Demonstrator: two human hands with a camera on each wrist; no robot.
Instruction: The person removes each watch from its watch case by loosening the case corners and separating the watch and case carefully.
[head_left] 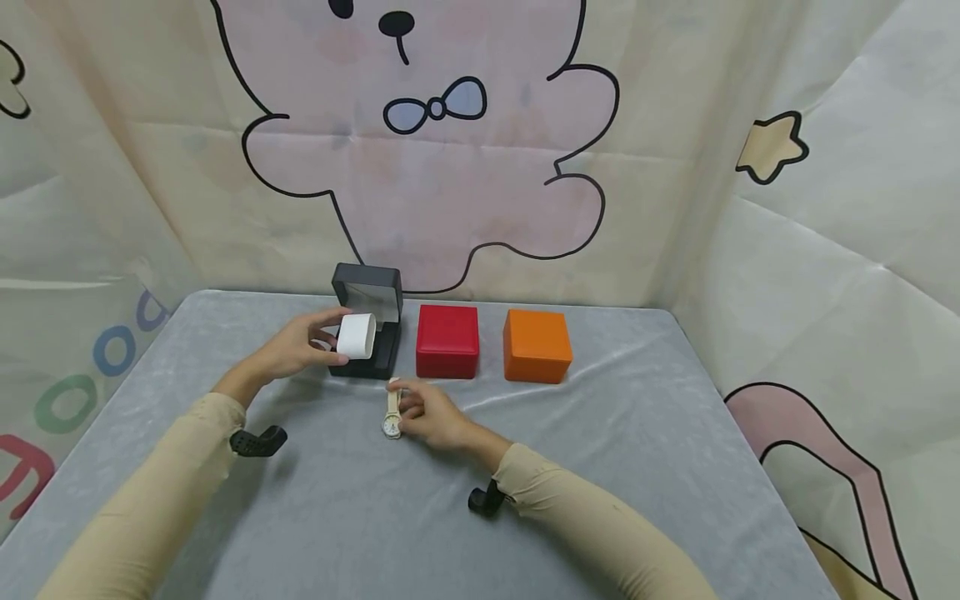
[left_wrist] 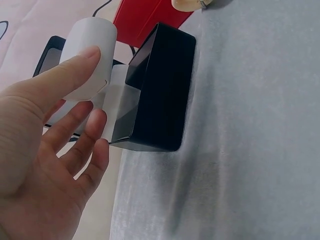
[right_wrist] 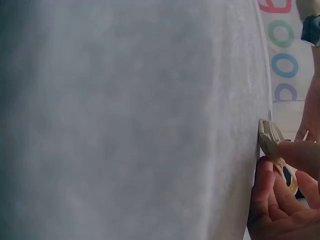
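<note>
My left hand (head_left: 296, 346) pinches a white watch cushion (head_left: 356, 337) between thumb and fingers. The cushion is held out of the open black watch box (head_left: 387, 350), whose grey-lined lid stands raised at the back. In the left wrist view the thumb lies across the cushion (left_wrist: 90, 37), beside the box's dark wall (left_wrist: 170, 90). To the right and nearer, my right hand (head_left: 438, 417) grips a wristwatch (head_left: 392, 427) with a cream strap, its round dial hanging low. At the right wrist view's edge, thumb and fingers hold the watch (right_wrist: 269, 140); most of it is hidden.
A closed red box (head_left: 447, 343) stands just right of the black box. Further right is a closed orange box (head_left: 537, 346). All stand near the back edge of a table with a grey cloth (head_left: 337, 517). A printed curtain (head_left: 480, 200) hangs behind and at the sides.
</note>
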